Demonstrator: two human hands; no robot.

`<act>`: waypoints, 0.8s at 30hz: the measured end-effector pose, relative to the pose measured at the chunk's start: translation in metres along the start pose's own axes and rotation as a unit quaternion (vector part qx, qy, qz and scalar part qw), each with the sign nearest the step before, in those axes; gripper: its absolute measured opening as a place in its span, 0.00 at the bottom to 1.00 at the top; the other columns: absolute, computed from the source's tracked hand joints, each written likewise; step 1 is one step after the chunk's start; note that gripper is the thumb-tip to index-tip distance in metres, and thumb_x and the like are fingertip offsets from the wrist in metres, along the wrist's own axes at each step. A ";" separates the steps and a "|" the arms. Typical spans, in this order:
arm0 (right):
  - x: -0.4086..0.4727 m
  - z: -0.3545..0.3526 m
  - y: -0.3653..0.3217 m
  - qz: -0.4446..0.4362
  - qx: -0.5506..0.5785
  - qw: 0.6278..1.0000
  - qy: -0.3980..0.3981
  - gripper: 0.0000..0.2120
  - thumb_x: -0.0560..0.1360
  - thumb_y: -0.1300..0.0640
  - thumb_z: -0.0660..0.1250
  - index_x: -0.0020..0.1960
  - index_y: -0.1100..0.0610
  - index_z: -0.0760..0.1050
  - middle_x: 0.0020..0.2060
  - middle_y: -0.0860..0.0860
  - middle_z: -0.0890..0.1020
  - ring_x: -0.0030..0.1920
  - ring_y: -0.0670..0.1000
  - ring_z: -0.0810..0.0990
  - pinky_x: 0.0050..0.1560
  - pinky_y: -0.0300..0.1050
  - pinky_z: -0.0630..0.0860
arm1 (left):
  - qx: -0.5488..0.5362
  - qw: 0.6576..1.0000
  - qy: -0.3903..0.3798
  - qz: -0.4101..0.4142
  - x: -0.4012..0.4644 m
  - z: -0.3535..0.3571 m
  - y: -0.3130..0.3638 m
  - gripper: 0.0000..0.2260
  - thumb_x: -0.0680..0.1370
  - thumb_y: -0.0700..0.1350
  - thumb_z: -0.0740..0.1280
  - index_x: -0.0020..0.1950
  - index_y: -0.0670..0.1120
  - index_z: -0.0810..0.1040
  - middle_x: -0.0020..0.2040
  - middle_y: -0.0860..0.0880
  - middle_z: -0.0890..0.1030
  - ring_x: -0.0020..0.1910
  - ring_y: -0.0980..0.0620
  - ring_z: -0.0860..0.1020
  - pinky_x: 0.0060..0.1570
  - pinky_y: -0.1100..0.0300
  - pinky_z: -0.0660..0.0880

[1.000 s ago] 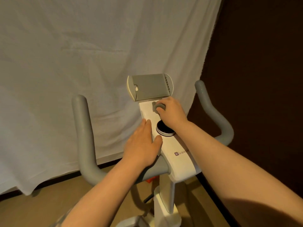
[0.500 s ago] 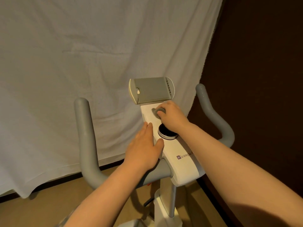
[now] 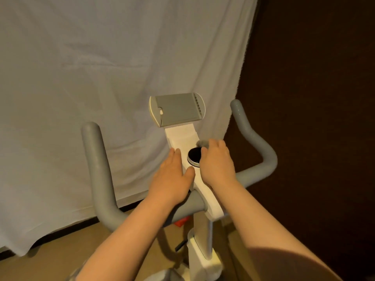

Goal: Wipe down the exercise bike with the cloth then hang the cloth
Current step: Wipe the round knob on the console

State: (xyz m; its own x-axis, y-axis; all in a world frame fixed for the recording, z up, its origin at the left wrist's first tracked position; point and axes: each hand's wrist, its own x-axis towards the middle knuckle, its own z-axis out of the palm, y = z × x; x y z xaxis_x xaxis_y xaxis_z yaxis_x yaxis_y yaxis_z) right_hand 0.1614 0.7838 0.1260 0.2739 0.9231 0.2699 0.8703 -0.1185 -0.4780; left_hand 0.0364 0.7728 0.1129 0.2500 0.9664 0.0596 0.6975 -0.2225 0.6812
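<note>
A small grey cloth sits bunched on the white console of the exercise bike, just beyond the round black knob and near the console's right edge. The right hand lies over it with fingers curled round the cloth, so only a blurred tuft shows past the fingertips; the hand also covers the knob's right side. The left hand rests flat on the console's left edge, fingers straight and together, thumb reaching toward the knob. At the console's far end a grey tablet holder stands tilted up. Grey handlebars curve up on either side. Behind the bike hangs a white sheet, with a dark wall to its right and tan floor below.
</note>
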 end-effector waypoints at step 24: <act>-0.103 -0.004 0.041 -0.274 0.074 0.949 0.137 0.15 0.77 0.56 0.61 0.61 0.55 0.80 0.60 0.50 0.80 0.63 0.48 0.76 0.69 0.46 0.68 | 0.082 0.992 0.003 0.097 -0.041 -0.004 0.005 0.28 0.79 0.43 0.60 0.78 0.50 0.57 0.79 0.51 0.56 0.76 0.53 0.57 0.71 0.62 0.55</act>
State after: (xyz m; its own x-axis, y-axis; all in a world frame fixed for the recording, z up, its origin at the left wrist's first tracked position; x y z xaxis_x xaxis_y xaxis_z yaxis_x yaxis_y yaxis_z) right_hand 0.1706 0.6828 0.0816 -0.0896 0.6988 0.7097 0.8513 0.4236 -0.3096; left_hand 0.0271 0.7330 0.1165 0.3866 0.9038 0.1836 0.7359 -0.4224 0.5292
